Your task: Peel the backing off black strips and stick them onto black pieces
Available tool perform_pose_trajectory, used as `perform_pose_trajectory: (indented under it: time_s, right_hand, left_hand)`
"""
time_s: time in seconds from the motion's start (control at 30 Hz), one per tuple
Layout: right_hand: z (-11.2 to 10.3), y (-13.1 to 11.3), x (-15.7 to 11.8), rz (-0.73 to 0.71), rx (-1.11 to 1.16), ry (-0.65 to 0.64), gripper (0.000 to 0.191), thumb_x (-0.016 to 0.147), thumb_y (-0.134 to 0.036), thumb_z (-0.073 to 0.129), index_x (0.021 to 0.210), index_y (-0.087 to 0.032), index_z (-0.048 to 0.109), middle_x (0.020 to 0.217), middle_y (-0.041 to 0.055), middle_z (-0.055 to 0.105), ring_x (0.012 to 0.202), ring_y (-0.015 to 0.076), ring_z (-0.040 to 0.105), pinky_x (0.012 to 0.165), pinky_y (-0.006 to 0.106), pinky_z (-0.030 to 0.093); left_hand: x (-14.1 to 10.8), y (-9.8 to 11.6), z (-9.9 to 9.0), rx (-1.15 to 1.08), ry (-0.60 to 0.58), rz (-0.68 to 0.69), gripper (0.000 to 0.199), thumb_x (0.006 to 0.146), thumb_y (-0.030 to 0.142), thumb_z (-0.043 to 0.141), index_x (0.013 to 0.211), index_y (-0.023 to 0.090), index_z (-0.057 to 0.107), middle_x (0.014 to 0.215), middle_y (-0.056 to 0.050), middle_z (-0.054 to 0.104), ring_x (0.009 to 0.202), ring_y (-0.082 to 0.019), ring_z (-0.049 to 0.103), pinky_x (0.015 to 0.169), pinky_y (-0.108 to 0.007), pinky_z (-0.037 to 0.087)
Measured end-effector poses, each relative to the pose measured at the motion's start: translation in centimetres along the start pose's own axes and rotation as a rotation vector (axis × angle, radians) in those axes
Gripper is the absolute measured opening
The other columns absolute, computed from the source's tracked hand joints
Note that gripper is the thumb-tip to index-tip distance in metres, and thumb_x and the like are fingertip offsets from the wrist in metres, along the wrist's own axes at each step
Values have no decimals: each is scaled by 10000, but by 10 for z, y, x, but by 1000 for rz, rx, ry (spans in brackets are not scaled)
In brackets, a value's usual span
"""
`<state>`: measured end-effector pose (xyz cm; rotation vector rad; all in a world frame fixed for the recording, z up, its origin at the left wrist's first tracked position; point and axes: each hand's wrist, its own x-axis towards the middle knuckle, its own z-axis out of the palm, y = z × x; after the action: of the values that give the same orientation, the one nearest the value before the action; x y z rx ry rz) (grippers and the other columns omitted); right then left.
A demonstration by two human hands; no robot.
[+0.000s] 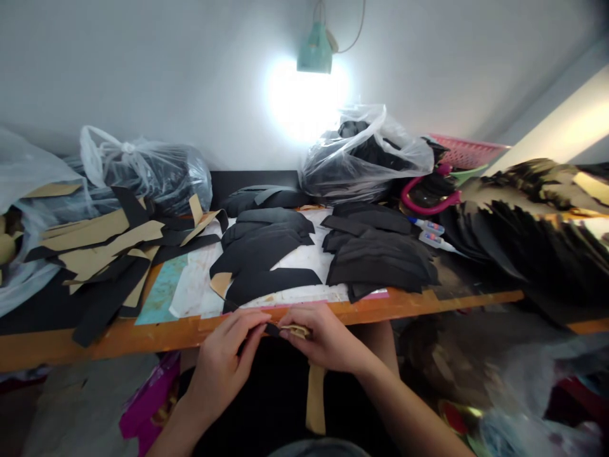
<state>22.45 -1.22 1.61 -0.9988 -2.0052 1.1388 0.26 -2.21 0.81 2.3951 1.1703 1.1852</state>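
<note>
Just in front of the table's front edge, my left hand point(231, 362) pinches the end of a small black piece point(273, 329). My right hand point(326, 336) is closed around a folded tan strip point(316, 400), whose long end hangs down below the palm over my lap. The black piece spans the short gap between the fingertips of both hands. Beyond the hands, curved black pieces point(273, 284) lie in overlapping piles on white paper point(190, 285). A second group of black pieces point(380, 260) is stacked to the right.
Tan and black strips point(104, 247) lie heaped at the left on the wooden table point(181, 339). Plastic bags point(147, 171), small glue bottles point(435, 240), pink-handled scissors point(431, 206) and a pink basket point(466, 152) stand further back. A lamp point(314, 51) hangs above.
</note>
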Motion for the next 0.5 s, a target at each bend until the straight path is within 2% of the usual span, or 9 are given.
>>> perform_pose_trajectory:
  time_s: [0.1,0.17,0.3,0.5]
  right_hand:
    - [1,-2,-3,50,321,19,176,912,-335,696,831,-179,679,772,1,661,694,127,550,669,244,417]
    - [6,-1,-4,107,546,29,262,862,-406,760,799,-173,660,723,-17,615,646,107,504,627,234,394]
    - [18,4,-5,186,802,24,352,789,-460,829,763,-170,630,600,-66,501,508,62,398,492,201,317]
    - [32,10,-5,247,1018,17,380,789,-471,833,769,-169,603,540,-93,445,401,35,339,379,176,248]
  left_hand:
    - [1,1,1,-79,-30,54,354,941,61,558,1214,244,687,1240,-75,676,1005,-121,702,885,-223,579]
    - [1,3,3,-125,-39,97,396,935,45,561,1251,251,679,1283,-88,653,1019,-121,700,878,-223,585]
    - [-1,7,7,-145,32,141,353,914,50,611,1211,224,686,1102,-54,732,1013,-126,720,910,-220,588]
    - [-5,7,7,-67,125,160,178,931,131,629,1024,232,741,964,-27,777,844,-114,754,780,-175,606]
